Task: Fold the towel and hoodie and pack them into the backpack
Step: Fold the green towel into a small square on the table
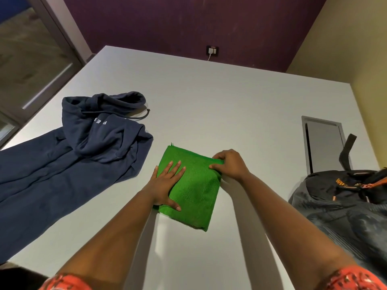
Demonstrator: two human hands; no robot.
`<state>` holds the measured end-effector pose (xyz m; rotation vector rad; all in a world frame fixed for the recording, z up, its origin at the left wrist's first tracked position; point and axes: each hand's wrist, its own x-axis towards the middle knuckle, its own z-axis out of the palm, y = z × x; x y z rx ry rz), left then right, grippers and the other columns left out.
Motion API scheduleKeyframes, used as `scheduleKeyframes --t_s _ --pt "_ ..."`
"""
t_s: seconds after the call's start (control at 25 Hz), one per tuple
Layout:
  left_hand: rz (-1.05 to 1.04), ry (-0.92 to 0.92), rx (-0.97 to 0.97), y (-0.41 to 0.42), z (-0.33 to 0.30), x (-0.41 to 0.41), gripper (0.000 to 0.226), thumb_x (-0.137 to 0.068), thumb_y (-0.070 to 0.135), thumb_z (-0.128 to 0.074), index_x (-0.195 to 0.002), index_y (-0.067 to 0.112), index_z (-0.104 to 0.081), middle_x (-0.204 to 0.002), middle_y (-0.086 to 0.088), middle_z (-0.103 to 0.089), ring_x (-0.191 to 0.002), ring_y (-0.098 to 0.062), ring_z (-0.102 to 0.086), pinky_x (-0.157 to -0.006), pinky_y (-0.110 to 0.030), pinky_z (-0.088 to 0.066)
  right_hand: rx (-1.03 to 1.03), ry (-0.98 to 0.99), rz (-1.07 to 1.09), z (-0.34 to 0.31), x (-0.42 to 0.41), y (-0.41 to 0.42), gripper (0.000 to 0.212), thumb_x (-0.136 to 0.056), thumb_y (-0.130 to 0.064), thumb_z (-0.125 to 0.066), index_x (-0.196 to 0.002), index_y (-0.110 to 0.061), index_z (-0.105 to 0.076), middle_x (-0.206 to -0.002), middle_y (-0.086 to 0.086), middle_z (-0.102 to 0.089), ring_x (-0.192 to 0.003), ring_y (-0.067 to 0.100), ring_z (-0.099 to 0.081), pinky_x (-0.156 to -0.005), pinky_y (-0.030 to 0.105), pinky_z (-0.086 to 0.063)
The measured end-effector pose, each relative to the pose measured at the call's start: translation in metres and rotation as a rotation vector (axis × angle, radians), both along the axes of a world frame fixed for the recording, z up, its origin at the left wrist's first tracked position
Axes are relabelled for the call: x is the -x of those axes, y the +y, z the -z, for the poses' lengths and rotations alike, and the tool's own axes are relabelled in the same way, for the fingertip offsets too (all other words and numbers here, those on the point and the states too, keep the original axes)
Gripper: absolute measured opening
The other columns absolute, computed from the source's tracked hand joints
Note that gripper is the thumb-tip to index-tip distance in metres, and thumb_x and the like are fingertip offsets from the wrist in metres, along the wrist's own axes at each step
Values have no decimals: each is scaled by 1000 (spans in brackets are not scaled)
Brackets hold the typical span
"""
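A green towel [194, 191] lies folded into a small rectangle in the middle of the white table [209, 97]. My left hand [167, 183] presses flat on its left half, fingers spread. My right hand [229, 164] pinches the towel's far right corner. A navy hoodie [69, 155] lies spread out and unfolded at the left, hood toward the far side. A grey and black backpack [343, 204] with orange zip pulls sits at the right edge, partly cut off by the frame.
A rectangular hatch [322, 141] is set into the table at the right, behind the backpack. A wall socket with a white cable [212, 51] sits beyond the far edge. A window frame [52, 38] stands at the left.
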<state>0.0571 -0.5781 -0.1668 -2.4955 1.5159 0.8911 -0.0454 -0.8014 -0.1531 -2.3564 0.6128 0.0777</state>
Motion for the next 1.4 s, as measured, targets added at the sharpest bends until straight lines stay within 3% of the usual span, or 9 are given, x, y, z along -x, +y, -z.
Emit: scheduleKeyframes --t_s 0.12,0.48,0.6,0.72,0.84,1.0,1.16,1.28,1.4 --pt "9 -2 -4 0 0 -1 128 -64 63 -71 -144 25 22 -143 6 35 -143 -22 24 -113 -53 13 -158 82 -52 -4 0 -3 9 -83 -21 -68 -76 -19 -63 -83 2 -64 -88 20 -56 -78 31 -41" --pt "37 7 -36 5 1 -8 129 -51 83 -56 -134 32 28 -141 10 36 -132 -12 31 -113 -55 10 -69 235 -184 -14 -6 -15 45 -84 -43 -64 -51 -22 -41 -53 -2 -38 -54 10 -36 -57 29 -25" --pt "3 10 -6 5 6 -8 138 -24 101 -17 -134 33 30 -141 10 37 -132 -13 32 -114 -54 8 13 163 -50 -5 -4 -13 24 -78 -25 -73 -69 -19 -51 -74 0 -52 -71 15 -48 -61 28 -32" --pt "-63 2 0 2 11 -4 147 -21 100 -24 -140 29 27 -144 9 37 -138 -16 29 -114 -52 8 140 37 100 5 1 -1 40 -78 -15 -71 -116 -15 -55 -123 7 -52 -111 24 -51 -88 31 -41" --pt "-91 11 15 -3 13 -3 147 -25 98 -24 -144 26 23 -147 6 36 -141 -18 26 -114 -53 7 316 -91 -270 9 7 20 60 -86 -45 -49 -139 -17 -44 -148 12 -38 -138 30 -33 -113 44 -25" --pt "-58 18 29 6 11 -10 141 -19 103 -1 -135 28 31 -143 6 38 -142 -19 24 -114 -55 3 427 261 -661 22 29 32 99 -58 -83 -5 -147 -39 -10 -159 7 3 -147 28 6 -114 54 6" --pt "-73 -75 -2 27 11 -14 134 -24 100 11 -135 26 31 -141 5 40 -135 -13 29 -113 -57 1 520 371 -605 18 42 13 84 -74 -79 -30 -146 -43 -4 -158 6 12 -146 29 11 -113 60 4" --pt "-220 -86 171 34 7 -7 116 -59 92 1 -150 19 -5 -158 -2 6 -147 -19 0 -115 -46 -18 367 359 -461 12 48 7 79 -81 -53 -61 -146 -40 -18 -159 6 4 -147 27 1 -115 51 -4" --pt "-688 -60 531 21 3 -4 51 -94 35 -49 -136 7 -45 -140 -19 -44 -127 -33 -43 -102 -39 -36 -5 -5 96 11 50 26 61 -81 -28 -70 -136 -16 -46 -138 13 -49 -128 25 -45 -102 32 -34"
